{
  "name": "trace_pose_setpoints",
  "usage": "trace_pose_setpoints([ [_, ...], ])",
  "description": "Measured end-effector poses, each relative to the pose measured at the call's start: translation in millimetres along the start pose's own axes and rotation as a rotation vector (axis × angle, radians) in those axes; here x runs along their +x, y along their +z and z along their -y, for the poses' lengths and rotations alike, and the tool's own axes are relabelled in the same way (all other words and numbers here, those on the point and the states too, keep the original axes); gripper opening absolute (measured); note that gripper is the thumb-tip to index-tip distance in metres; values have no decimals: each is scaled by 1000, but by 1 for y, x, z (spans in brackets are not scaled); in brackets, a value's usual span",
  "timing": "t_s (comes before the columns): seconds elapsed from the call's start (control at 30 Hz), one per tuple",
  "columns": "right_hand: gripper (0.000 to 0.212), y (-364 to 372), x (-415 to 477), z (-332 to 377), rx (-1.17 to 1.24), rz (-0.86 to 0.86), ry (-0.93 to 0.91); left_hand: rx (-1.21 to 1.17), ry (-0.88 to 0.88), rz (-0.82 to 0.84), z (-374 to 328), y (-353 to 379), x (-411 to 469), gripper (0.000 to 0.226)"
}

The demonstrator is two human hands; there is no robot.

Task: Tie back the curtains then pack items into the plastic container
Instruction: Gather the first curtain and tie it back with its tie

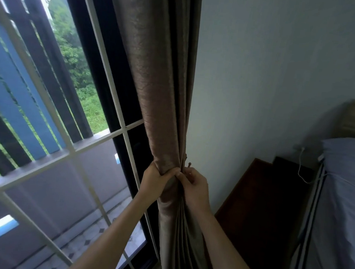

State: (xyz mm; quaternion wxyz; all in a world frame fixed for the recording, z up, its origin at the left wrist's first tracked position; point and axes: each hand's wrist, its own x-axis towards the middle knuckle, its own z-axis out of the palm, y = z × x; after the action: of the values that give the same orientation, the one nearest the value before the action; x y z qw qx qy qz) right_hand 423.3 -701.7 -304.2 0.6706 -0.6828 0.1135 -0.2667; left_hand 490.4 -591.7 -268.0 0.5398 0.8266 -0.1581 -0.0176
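Observation:
A brown curtain (pixel 156 73) hangs gathered into a narrow bundle between the window and the wall. My left hand (pixel 155 180) grips the bundle from the left, fingers wrapped round its front. My right hand (pixel 193 185) pinches the fabric at the bundle's right edge, close to the left hand's fingertips. Just above the right hand a small hook or nail (pixel 189 164) sticks out of the wall beside the curtain. A tie-back cannot be made out. No plastic container is in view.
A window with white bars (pixel 99 141) and a dark frame fills the left. The pale wall (pixel 271 88) is to the right of the curtain. A dark wooden table (pixel 258 206) stands below right, beside a bed with a blue pillow (pixel 349 156) and a white cable (pixel 301 165).

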Motion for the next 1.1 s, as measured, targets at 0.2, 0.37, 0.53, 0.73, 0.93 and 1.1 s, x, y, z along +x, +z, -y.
trace_pose_setpoints([
  [0.2,31,7,-11,-12,17,59,38,-114,-39,-4,0,8,4,70],
  [0.37,27,8,-4,-24,92,124,176,-91,-58,-139,-2,15,8,63],
  [0.53,26,0,9,-37,663,112,509,-30,-33,-310,-14,21,5,37],
  [0.73,23,-17,52,-84,-7,33,450,3,-16,-305,-18,23,6,43],
  [0.93,32,-9,95,-111,-429,381,401,-2,23,-357,-21,22,9,47],
  [1.1,25,-4,102,-124,-528,454,338,2,36,-367,-17,23,11,46],
])
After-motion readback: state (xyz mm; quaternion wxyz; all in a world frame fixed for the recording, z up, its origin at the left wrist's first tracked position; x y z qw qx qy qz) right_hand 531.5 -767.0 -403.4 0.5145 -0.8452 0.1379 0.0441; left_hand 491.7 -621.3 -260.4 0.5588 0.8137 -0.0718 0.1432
